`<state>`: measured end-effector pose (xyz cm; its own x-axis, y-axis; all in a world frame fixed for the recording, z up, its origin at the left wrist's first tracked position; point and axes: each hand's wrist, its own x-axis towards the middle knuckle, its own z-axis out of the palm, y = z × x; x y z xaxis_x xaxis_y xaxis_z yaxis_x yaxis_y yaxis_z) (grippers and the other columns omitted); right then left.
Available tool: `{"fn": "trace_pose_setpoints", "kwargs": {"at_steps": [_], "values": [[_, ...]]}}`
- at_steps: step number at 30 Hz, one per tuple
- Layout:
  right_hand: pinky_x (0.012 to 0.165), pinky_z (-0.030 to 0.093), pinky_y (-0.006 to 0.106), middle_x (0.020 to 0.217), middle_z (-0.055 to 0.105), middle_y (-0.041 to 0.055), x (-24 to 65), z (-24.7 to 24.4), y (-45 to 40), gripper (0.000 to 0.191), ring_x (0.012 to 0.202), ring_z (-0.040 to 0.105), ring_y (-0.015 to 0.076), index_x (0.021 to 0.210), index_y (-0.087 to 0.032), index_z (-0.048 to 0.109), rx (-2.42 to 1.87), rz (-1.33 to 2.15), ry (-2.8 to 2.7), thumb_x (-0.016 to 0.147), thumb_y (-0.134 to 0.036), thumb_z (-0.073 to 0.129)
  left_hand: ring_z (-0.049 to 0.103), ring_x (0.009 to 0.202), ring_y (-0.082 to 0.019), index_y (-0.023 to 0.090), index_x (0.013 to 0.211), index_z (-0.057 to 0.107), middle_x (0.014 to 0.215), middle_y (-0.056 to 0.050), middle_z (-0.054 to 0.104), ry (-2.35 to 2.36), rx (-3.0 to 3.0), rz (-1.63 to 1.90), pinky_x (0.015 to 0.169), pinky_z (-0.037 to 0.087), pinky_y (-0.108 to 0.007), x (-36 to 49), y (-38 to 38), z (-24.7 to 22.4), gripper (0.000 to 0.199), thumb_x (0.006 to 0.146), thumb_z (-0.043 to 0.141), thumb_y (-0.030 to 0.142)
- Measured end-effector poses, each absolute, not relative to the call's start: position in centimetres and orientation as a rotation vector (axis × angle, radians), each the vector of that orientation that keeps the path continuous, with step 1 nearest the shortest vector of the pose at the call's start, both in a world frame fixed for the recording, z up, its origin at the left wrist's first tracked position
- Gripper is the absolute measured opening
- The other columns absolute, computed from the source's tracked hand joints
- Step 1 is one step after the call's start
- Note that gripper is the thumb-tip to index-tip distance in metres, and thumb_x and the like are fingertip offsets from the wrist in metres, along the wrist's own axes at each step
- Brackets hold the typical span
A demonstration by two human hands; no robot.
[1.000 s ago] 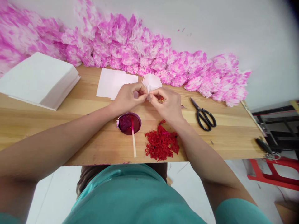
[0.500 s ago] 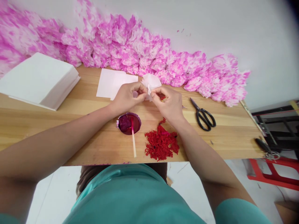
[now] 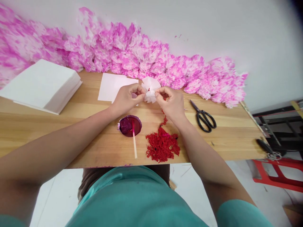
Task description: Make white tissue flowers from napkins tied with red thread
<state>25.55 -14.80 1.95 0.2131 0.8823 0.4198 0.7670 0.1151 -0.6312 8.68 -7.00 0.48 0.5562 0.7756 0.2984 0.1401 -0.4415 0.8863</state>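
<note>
A small white paper flower (image 3: 150, 84) with a bit of red at its middle is held between my two hands, near the back of the wooden table. My left hand (image 3: 127, 97) pinches its left edge with thumb and forefinger. On the other side, my right hand (image 3: 170, 101) pinches the right edge. Red yarn trails from under my right hand down to a tangled heap of red yarn (image 3: 162, 145). Left of the heap is a dish of dark magenta liquid (image 3: 138, 127) with a pale stick (image 3: 134, 145) resting in it.
Pink and white paper flowers (image 3: 142, 53) line the wall side. A thick white paper stack (image 3: 42, 83) lies at the left, thin white sheets (image 3: 109, 86) behind my left hand. Black scissors (image 3: 205, 119) lie right of my right hand. A red stool (image 3: 279, 176) stands beyond the table's right end.
The paper flower has turned and spread wider between my hands, and red now shows at its middle. More of the yarn strand is visible below my right hand. The view has shifted slightly.
</note>
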Motion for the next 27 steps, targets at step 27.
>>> {"fn": "trace_pose_setpoints", "kwargs": {"at_steps": [27], "values": [[0.072,0.042,0.028,0.082,0.073,0.0012,25.0,1.3,-14.4,0.013,0.077,0.063,0.0168,0.089,-0.022,0.072,-1.558,0.053,-1.709,0.088,-0.024,0.06,0.062,0.074,-0.016,0.017,0.084,0.06,0.078,-0.002,0.068,0.753,2.078,0.816,0.071,0.045,-0.026,8.8,-7.3,0.7,0.021,0.083,0.059,0.038]]}}
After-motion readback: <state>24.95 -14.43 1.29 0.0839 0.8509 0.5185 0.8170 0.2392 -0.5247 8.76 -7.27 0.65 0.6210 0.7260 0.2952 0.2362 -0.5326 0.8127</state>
